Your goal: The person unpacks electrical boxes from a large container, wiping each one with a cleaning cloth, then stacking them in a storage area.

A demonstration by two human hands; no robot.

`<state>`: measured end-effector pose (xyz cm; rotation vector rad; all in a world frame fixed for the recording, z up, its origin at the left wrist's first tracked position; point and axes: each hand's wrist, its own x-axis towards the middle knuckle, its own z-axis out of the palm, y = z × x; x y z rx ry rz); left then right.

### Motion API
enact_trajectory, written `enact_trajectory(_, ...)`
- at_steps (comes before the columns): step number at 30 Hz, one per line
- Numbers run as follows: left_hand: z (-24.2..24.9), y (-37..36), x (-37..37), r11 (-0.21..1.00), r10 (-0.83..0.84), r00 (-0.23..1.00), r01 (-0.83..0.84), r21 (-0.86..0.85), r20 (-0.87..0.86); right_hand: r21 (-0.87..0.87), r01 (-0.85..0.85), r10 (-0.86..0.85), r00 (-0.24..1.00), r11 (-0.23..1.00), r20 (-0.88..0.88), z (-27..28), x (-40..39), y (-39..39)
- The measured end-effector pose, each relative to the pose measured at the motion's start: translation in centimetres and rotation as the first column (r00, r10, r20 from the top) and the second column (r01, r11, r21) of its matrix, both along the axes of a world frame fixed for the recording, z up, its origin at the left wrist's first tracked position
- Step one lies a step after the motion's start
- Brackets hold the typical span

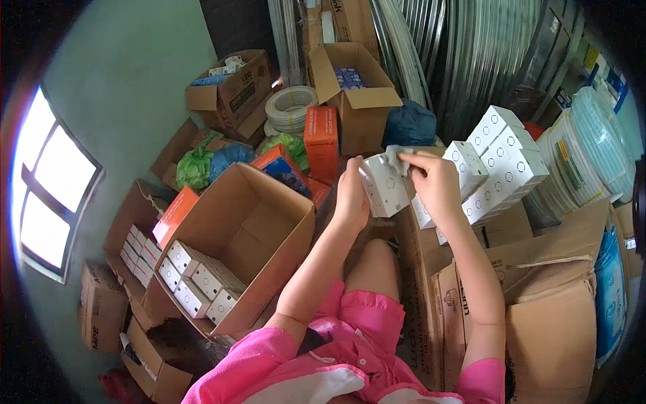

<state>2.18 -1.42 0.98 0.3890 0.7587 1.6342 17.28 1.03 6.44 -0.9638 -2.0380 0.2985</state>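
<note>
Between the open carton (274, 266) and the stacked boxes (508, 161): one white box (386, 190), raised in mid-air. Left hand (351, 196): grasped the white box along its side. Right hand (434, 183): pinched a greyish cloth (397, 159) at its upper edge. Open carton: contained rows of small boxes (191, 297). Orange box (321, 140): stood upright beyond.

An open carton (274, 271) containing rows of boxes (202, 279) stands left of the box (385, 187) between the left hand (352, 192) and right hand (431, 182), with stacked boxes (501, 165) to the right and, behind, a coil (291, 111) between a left rear carton (247, 94) and a right rear carton (367, 124).
</note>
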Motion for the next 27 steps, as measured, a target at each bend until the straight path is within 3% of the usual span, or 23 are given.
enact_trajectory(2, -1.8, 1.0, -0.5, 0.998, -0.047, 0.999, 0.047, 0.030, -0.014, 0.056, 0.036, -0.034, 0.999, 0.998, -0.030, -0.9, -0.1, 0.6)
enact_trajectory(5, 0.7, -0.2, 0.2, 0.989, 0.077, 0.992, -0.089, 0.119, 0.104, 0.032, -0.036, 0.031, 0.990, 0.999, 0.141, -0.2, 0.2, -0.5)
enact_trajectory(9, -0.9, 1.1, -1.0, 0.979, 0.164, 0.974, -0.180, 0.093, 0.155, -0.169, 0.008, 0.057, 0.925, 0.986, 0.375, 0.4, 0.8, -1.4)
enact_trajectory(12, -0.4, 0.9, -1.2, 0.963, 0.200, 0.943, -0.240, 0.125, 0.266, -0.020, -0.001, 0.006, 0.974, 1.000, 0.225, 0.2, 0.6, -1.1)
enact_trajectory(15, 1.1, 0.6, -2.1, 0.959, 0.104, 0.925, -0.190, 0.209, 0.365, 0.217, 0.096, -0.105, 0.994, 0.971, 0.028, -0.5, -0.3, -0.3)
enact_trajectory(20, 1.7, 1.3, -3.8, 0.958, 0.106, 0.843, -0.230, 0.174, 0.527, 0.050, -0.045, 0.054, 0.977, 0.998, -0.207, -0.1, -1.6, -0.7)
enact_trajectory(23, 0.3, 2.2, -4.4, 0.933, 0.115, 0.824, -0.281, 0.225, 0.554, 0.205, -0.136, 0.171, 0.971, 0.969, -0.165, -1.8, -2.7, -1.3)
enact_trajectory(27, 1.6, 0.3, -3.1, 0.937, 0.140, 0.890, -0.261, 0.232, 0.435, 0.236, -0.062, 0.105, 0.979, 0.970, -0.173, -1.7, -2.7, -1.0)
